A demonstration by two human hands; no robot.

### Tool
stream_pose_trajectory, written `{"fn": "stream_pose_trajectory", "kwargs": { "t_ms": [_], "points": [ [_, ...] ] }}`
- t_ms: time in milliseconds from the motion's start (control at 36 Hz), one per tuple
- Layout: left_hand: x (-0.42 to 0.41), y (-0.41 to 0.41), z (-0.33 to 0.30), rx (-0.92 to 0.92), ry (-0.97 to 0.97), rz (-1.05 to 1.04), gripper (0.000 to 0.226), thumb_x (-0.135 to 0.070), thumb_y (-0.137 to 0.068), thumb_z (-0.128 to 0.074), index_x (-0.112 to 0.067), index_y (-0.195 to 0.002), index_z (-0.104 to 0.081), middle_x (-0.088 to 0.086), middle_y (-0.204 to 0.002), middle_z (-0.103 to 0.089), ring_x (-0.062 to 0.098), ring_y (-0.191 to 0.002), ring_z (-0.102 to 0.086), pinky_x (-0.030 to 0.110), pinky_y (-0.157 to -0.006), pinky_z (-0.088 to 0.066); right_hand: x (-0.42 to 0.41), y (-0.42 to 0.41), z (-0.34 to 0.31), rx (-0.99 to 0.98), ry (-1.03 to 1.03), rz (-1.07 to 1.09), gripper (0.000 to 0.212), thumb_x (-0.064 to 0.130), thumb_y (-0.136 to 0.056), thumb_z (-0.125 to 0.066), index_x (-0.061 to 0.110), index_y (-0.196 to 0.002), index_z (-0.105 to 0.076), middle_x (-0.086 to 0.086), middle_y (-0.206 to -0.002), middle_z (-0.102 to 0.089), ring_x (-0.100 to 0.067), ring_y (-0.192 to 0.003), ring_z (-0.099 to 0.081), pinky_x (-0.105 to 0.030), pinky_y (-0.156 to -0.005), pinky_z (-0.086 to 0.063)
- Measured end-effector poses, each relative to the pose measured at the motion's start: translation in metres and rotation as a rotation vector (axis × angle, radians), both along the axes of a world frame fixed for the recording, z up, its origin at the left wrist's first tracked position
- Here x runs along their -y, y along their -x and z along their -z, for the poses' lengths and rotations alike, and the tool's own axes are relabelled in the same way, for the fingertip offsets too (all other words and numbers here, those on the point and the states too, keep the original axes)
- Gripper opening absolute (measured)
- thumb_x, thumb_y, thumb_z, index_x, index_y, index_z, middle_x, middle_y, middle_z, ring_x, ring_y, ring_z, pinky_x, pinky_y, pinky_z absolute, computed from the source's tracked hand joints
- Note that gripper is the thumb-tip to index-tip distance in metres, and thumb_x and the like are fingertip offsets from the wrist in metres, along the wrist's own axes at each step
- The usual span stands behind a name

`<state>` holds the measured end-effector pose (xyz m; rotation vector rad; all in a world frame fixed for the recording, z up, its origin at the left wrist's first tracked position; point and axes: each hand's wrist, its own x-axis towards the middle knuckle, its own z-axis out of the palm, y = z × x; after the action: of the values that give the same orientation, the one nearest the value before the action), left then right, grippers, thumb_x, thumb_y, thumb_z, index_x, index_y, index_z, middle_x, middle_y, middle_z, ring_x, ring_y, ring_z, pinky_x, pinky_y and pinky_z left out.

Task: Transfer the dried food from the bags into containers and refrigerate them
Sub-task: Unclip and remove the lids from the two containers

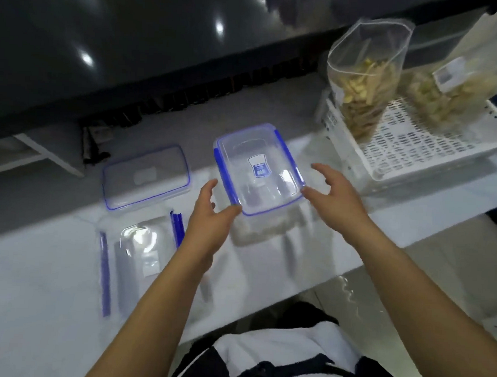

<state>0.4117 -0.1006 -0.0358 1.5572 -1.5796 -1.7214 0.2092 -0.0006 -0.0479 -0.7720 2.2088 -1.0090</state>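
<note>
A clear box with a blue-edged lid is sitting closed on the white counter. Two clear bags of dried food are standing in a white basket.

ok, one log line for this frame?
left hand: touching lid | right hand: open beside lid | bags: in basket

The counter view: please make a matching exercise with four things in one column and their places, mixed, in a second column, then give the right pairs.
Things:
1. lidded container
2. open bag
3. loose lid
4. basket

Places:
A. far left on the counter, lying flat
B. between the left hand and the right hand
C. at the right end of the counter
D. standing upright in the basket

Pairs: 1-B, 2-D, 3-A, 4-C
</note>
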Motion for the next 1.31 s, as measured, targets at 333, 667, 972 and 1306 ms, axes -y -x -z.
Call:
{"fn": "stream_pose_trajectory", "kwargs": {
  "t_ms": [333, 667, 972, 1306],
  "points": [
    [0.007, 0.065, 0.013, 0.026, -0.102, -0.295, 0.055, -0.003, -0.097, -0.055, -0.026, -0.146, -0.045, 0.001, -0.125, -0.067, 0.017, -0.1, -0.068, 0.029, -0.066, -0.056, 0.043, 0.053, 0.026, 0.393, 0.031, -0.267, 0.041, 0.02, -0.094, -0.06, 0.023, -0.135, -0.054, 0.0, -0.114, -0.065, -0.019, -0.095, -0.065, -0.026, -0.07, -0.053],
    [0.008, 0.07, 0.019, 0.002, -0.125, -0.242, 0.056, -0.008, -0.096, -0.061, -0.031, -0.145, -0.045, -0.001, -0.128, -0.065, 0.018, -0.105, -0.068, 0.031, -0.066, -0.061, 0.032, 0.063, 0.027, 0.449, 0.03, -0.169, 0.04, 0.016, -0.093, -0.064, 0.024, -0.132, -0.056, 0.0, -0.106, -0.066, -0.02, -0.089, -0.067, -0.028, -0.069, -0.053],
    [0.018, 0.052, 0.04, -0.089, -0.132, -0.156, 0.062, -0.017, -0.095, -0.066, -0.036, -0.147, -0.04, -0.001, -0.131, -0.062, 0.019, -0.108, -0.067, 0.039, -0.078, -0.063, 0.031, 0.042, 0.024, 0.458, 0.051, 0.013, 0.037, 0.004, -0.091, -0.061, 0.017, -0.124, -0.065, -0.002, -0.097, -0.074, -0.021, -0.082, -0.071, -0.035, -0.071, -0.056],
    [0.025, 0.043, 0.043, -0.089, -0.109, -0.079, 0.064, -0.016, -0.091, -0.071, -0.034, -0.145, -0.041, -0.002, -0.12, -0.064, 0.019, -0.101, -0.068, 0.045, -0.087, -0.06, 0.027, 0.02, 0.023, 0.492, 0.068, 0.27, 0.03, 0.009, -0.088, -0.068, 0.017, -0.117, -0.067, 0.003, -0.086, -0.071, -0.011, -0.064, -0.064, -0.024, -0.062, -0.049]
  ]
}}
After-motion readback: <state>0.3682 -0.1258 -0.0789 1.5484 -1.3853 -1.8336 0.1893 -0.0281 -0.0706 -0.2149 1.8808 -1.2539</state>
